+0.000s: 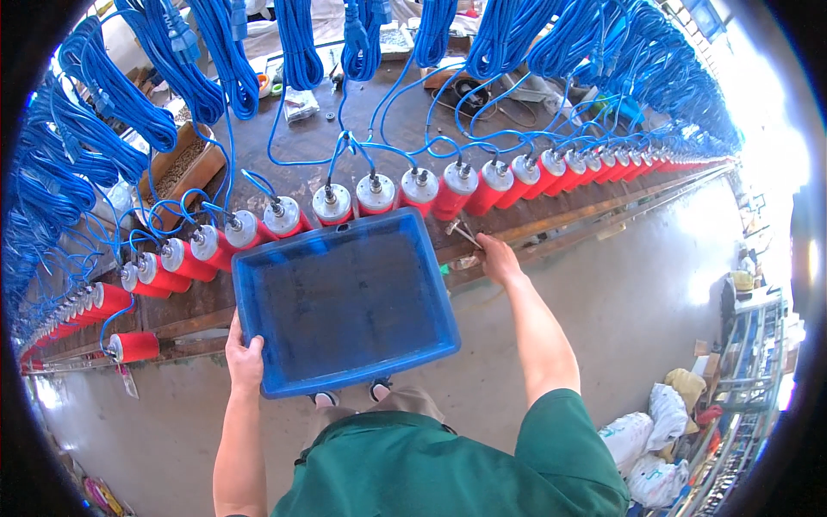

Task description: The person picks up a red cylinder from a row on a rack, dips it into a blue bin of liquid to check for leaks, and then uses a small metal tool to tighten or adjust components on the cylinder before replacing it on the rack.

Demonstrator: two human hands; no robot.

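Observation:
My left hand (245, 358) is closed on the left rim of a blue plastic tray (448, 332), thumb over the edge. The tray's dark inside holds nothing that I can see, and its far rim reaches the row of red cylinders. To its right, my right hand (498, 258) is closed round a slim T-shaped metal tool (466, 233); its exact kind is unclear. The tool's crosswise head is beside the table edge, just below a red cylinder (453, 191) with a silver cap and a blue cable.
Red cylinders (207, 250) line the front of the dark table (379, 103). Above it hang bundled blue cables (297, 43). A wooden box (185, 164) of small parts stands at the left. White sacks (659, 478) and a metal rack (745, 388) are at the lower right.

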